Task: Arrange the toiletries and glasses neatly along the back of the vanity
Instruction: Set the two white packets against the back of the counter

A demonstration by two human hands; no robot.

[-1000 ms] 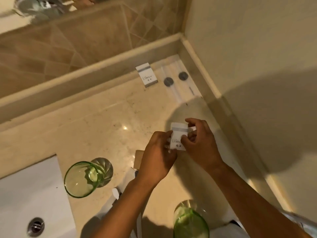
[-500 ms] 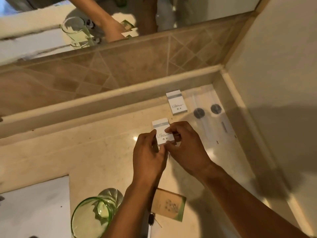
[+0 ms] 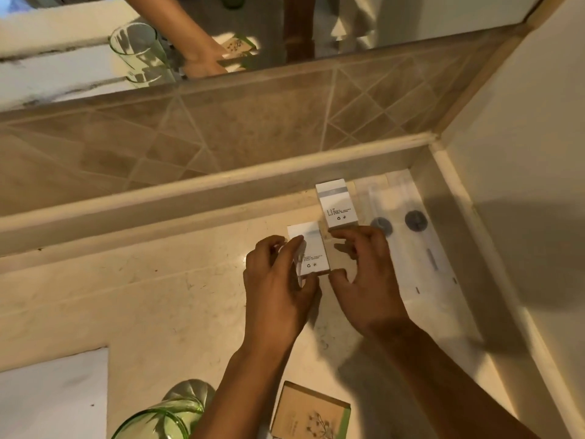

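Observation:
A small white toiletry box (image 3: 311, 251) sits low over the beige vanity top (image 3: 158, 296), just in front and to the left of a second white box (image 3: 335, 204) near the back ledge. My left hand (image 3: 278, 280) grips its left edge with fingers and thumb. My right hand (image 3: 364, 270) pinches its right side, the index finger touching the lower end of the back box. A green glass (image 3: 158, 419) stands at the bottom edge, left of my left forearm.
Clear packets with dark round discs (image 3: 399, 221) lie in the back right corner. A brown cardboard box (image 3: 311, 413) lies between my forearms. The white sink (image 3: 53, 394) is at lower left. A tiled backsplash, a mirror and the right wall (image 3: 522, 185) enclose the counter.
Both hands have carried the white box away from me toward the back, and it now sits beside the other white box. Its printed back face now shows.

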